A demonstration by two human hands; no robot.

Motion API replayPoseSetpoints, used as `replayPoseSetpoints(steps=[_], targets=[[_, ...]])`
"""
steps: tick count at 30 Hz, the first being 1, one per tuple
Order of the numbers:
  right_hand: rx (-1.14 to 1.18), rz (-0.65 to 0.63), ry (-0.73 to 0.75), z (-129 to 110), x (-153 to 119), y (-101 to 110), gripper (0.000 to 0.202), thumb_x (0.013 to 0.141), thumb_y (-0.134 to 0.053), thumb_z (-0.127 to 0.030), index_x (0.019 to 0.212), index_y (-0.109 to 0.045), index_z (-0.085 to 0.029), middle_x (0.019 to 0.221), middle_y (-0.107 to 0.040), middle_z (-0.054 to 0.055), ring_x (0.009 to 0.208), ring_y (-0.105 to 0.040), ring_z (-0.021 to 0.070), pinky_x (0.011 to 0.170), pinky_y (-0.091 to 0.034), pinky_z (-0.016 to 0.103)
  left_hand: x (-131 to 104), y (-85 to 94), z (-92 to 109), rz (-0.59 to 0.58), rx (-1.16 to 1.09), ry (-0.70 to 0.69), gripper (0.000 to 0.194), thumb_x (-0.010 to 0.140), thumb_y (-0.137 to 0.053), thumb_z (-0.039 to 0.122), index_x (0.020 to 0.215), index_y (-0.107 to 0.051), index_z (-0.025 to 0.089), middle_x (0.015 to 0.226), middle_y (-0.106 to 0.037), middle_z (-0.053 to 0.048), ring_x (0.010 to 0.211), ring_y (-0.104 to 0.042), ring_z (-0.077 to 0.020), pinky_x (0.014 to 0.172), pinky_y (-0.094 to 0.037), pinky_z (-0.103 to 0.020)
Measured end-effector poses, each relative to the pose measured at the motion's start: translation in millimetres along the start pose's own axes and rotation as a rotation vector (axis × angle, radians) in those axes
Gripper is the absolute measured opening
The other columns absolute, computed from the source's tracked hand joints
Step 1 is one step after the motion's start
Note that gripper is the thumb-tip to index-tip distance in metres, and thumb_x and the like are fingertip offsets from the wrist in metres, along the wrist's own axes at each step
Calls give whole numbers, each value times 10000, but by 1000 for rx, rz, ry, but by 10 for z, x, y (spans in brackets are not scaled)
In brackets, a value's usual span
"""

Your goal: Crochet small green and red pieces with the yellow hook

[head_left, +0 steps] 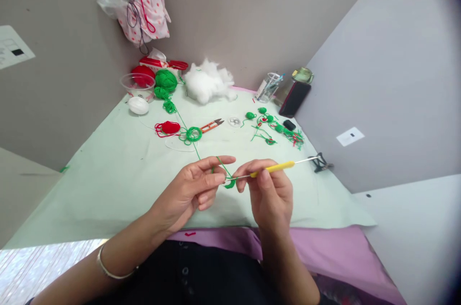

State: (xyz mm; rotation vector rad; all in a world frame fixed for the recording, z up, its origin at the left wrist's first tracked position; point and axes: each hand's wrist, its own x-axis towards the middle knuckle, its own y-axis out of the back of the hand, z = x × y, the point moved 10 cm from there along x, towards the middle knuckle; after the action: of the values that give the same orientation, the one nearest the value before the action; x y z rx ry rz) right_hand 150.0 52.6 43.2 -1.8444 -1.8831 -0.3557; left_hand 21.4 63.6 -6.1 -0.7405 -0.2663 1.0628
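Note:
My right hand (269,190) grips a crochet hook with a yellow handle (274,168), its metal tip pointing left into a small green crochet piece (229,183). My left hand (196,189) pinches that piece, with the green yarn strand (187,128) looped over its index finger. The strand runs away across the pale green table cover (108,175) to a green yarn ball (166,80) at the back.
On the cover lie orange thread snips (212,126), a red crochet piece (169,127), small green pieces (273,127), white stuffing (207,81), a clear bowl with red yarn (139,85), a black phone (294,98) and a black clip (321,163). A dotted bag (142,2) hangs on the wall.

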Motion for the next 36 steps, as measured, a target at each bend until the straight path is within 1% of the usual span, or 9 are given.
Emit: replayPoseSetpoints(steps=[5, 8, 11, 16, 19, 22, 25, 29, 36], targets=[[-673, -129, 458, -353, -238, -210, 334, 994, -584, -104, 1255, -712, -270, 1097, -774, 73, 923, -743, 194, 757, -623, 332, -8, 44, 54, 54, 15, -93, 420, 814, -865, 238, 1223, -767, 243, 785, -595, 48, 455, -432, 5, 435, -360, -143], [-890, -145, 640, -394, -360, -335, 452, 914, -680, -39, 1292, -727, -282, 1180, -747, 93, 1053, -724, 226, 819, -628, 340, 18, 24, -43, 24, -74, -10, 485, 790, -891, 271, 1251, -756, 202, 678, -539, 66, 449, -370, 3, 434, -350, -135], [-640, -46, 459, -339, -214, -160, 372, 961, -623, -71, 1233, -748, -291, 1103, -746, 73, 953, -721, 203, 763, -624, 349, 42, 61, -90, 37, -112, 49, 416, 789, -891, 254, 1179, -784, 161, 669, -520, 62, 477, -349, 5, 446, -353, -121], [-199, 31, 143, -105, -35, 11, 263, 1048, -508, -182, 1100, -748, -275, 901, -716, 29, 655, -654, 137, 577, -574, 306, 8, 155, 86, 142, 101, -158, 370, 794, -881, 215, 1153, -792, 224, 755, -619, 48, 504, -504, -22, 484, -422, -153], [-539, 17, 321, -182, -135, -102, 278, 988, -616, -138, 1148, -769, -308, 985, -722, 46, 818, -705, 170, 673, -608, 323, -10, 119, 83, 145, 159, -196, 505, 786, -887, 211, 1270, -752, 254, 779, -640, 46, 512, -520, -35, 496, -437, -170], [-762, 53, 542, -312, -275, -188, 387, 942, -667, -94, 1229, -755, -338, 1076, -737, 61, 926, -714, 196, 727, -611, 337, 27, 92, -50, 95, 55, -61, 512, 808, -872, 246, 1302, -742, 215, 674, -545, 63, 483, -419, -22, 461, -372, -157], [-503, 129, 355, -259, -157, 18, 281, 988, -599, -133, 1138, -768, -298, 943, -736, 45, 806, -690, 180, 686, -583, 338, 51, 97, -96, 60, -40, 38, 367, 820, -854, 239, 1172, -801, 152, 674, -500, 56, 484, -310, 1, 434, -298, -134], [-87, 200, 47, -53, 0, 196, 180, 1010, -601, -297, 947, -760, -242, 802, -666, 26, 595, -583, 129, 545, -509, 293, 43, 126, 21, 84, -21, -49, 249, 810, -848, 209, 1054, -827, 169, 772, -571, 26, 486, -336, 6, 431, -336, -138], [-91, 25, 32, 9, -2, -7, 159, 1014, -618, -259, 1027, -775, -263, 939, -771, 42, 780, -696, 160, 689, -584, 315, 21, 16, 20, 43, 57, -74, 311, 798, -870, 248, 1104, -824, 224, 778, -588, 34, 493, -418, -16, 455, -433, -160]])
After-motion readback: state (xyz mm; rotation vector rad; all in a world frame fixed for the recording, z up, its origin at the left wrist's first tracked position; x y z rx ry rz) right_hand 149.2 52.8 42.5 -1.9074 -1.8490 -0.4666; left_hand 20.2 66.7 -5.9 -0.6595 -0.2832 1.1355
